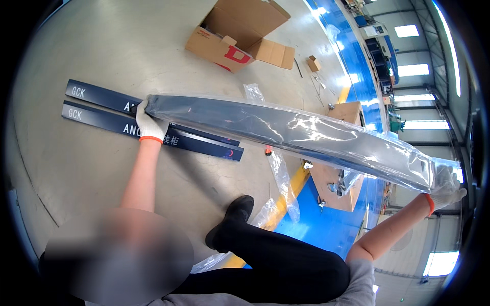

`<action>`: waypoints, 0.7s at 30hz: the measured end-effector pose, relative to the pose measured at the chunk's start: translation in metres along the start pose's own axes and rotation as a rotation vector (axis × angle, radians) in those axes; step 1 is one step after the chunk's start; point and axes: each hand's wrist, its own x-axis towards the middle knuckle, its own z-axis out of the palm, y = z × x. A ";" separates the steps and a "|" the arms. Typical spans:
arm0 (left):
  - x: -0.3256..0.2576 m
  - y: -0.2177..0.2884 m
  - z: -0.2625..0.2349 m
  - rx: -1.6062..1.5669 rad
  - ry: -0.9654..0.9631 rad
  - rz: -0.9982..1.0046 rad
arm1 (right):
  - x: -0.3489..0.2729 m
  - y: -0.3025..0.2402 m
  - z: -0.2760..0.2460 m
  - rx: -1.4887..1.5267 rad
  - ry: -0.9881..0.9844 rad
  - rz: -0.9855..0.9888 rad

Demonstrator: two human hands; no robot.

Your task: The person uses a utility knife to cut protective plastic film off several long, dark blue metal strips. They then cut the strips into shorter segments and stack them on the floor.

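A long dark panel strip in clear plastic wrap (306,130) stretches from the left of the view to the far right, held up off the floor. My left hand (152,125), in a white knit glove with an orange cuff, closes round its left end. At the other end my right hand (445,196), gloved the same way, is closed on the bunched plastic; the wrap partly covers its fingers. Below my left hand, two dark blue strips with white lettering, an upper strip (97,94) and a lower strip (206,148), lie side by side on the floor, partly hidden by hand and panel.
An open cardboard box (219,48) stands at the back. A small carton (313,64) sits right of it. A wheeled wooden board (326,191) is partly behind the panel. Loose clear plastic (282,183) lies near my shoe (239,209). Machines (380,46) stand farther off.
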 end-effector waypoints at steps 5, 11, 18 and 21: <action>0.002 0.002 0.001 -0.010 0.039 0.013 | 0.041 0.033 -0.035 -0.144 0.025 -0.070; -0.017 -0.016 0.035 -0.098 0.063 0.003 | 0.124 0.059 -0.110 0.469 -0.150 0.248; -0.016 -0.031 0.035 0.029 0.173 0.000 | 0.009 0.117 -0.038 -0.074 -0.238 0.440; -0.018 -0.035 0.043 0.020 0.145 -0.010 | 0.046 0.168 -0.098 -0.789 -0.507 0.188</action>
